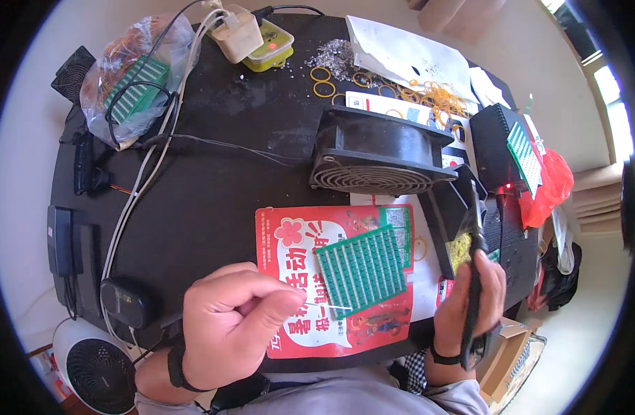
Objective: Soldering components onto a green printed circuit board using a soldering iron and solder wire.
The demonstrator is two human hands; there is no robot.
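Note:
A green circuit board (362,270) with rows of small pads lies at a slant on a red and white printed sheet (281,346). My left hand (234,315) is closed in a pinch on a thin silvery solder wire (331,306), whose free end reaches the board's lower left part. At the right, my right hand (450,318) wraps round a black soldering iron (477,232), and its cord hangs past the wrist. The iron points away from me, beside a dark stand with a yellow cleaning pad (458,250). Its tip is hard to make out.
A black box fan (380,149) stands behind the board. Rubber bands (438,100) and white paper (407,52) lie farther back. A black box (494,142) with a green board against it stands right. White cables (132,200) and a plastic bag (134,83) are left.

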